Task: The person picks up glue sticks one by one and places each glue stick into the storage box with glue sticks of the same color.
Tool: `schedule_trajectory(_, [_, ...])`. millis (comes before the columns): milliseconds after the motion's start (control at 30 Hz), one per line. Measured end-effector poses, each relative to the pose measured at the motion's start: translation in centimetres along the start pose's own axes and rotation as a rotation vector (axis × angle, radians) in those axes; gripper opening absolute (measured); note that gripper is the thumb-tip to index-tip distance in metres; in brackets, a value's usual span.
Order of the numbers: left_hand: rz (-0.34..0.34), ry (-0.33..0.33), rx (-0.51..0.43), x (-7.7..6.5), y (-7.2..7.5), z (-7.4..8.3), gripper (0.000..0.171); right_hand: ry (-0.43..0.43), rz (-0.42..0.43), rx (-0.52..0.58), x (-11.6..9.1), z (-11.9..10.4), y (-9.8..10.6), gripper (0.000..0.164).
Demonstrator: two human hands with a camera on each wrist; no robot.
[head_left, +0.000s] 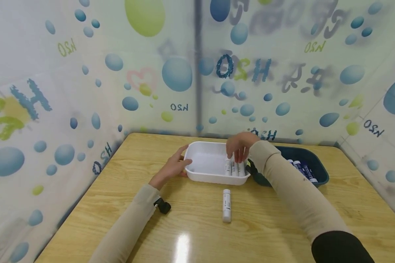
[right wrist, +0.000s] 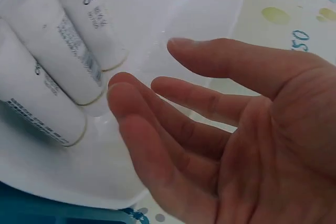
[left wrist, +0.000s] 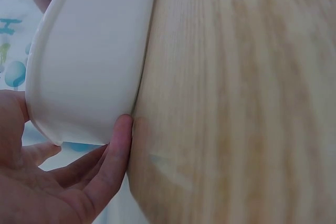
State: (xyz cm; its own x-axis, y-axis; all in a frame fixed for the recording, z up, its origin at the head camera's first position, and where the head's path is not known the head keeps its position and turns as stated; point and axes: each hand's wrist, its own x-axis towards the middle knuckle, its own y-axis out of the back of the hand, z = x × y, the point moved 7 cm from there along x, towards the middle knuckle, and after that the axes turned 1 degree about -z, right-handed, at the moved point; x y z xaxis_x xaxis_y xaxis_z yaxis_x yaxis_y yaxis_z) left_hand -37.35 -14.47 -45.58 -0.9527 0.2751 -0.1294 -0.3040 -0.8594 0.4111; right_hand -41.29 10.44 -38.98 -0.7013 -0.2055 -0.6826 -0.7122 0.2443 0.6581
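Note:
My left hand (head_left: 173, 166) holds the left end of a white plastic tray (head_left: 205, 159), its thumb over the rim and its fingers outside. In the left wrist view, fingertips touch the tray's outer wall (left wrist: 94, 61) close to the tabletop. Three white tubes (head_left: 234, 170) with printed labels lie side by side in the tray's right part. Over them is my right hand (head_left: 241, 144); in the right wrist view its fingers are loosely bent, apart from the tubes (right wrist: 58, 40), with nothing between them. Another white tube (head_left: 226, 205) lies on the table in front of the tray.
A dark green bin (head_left: 323, 174) stands right of the tray, partly hidden by the right forearm. Several blue-and-white tubes (head_left: 304, 170) lie in it. The wooden table (head_left: 191, 219) backs onto a patterned curtain (head_left: 158, 120), with more curtain at both sides.

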Motion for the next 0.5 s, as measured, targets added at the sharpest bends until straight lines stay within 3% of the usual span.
schedule_trajectory(233, [0.001,0.0,0.005,0.0,0.0,-0.1,0.069,0.157,-0.016,0.018,-2.2,-0.2,0.6,0.04])
schedule_trajectory(500, [0.002,-0.012,-0.008,0.1,0.0,-0.1,0.069,0.238,0.041,-0.019,-5.0,0.5,0.4,0.043])
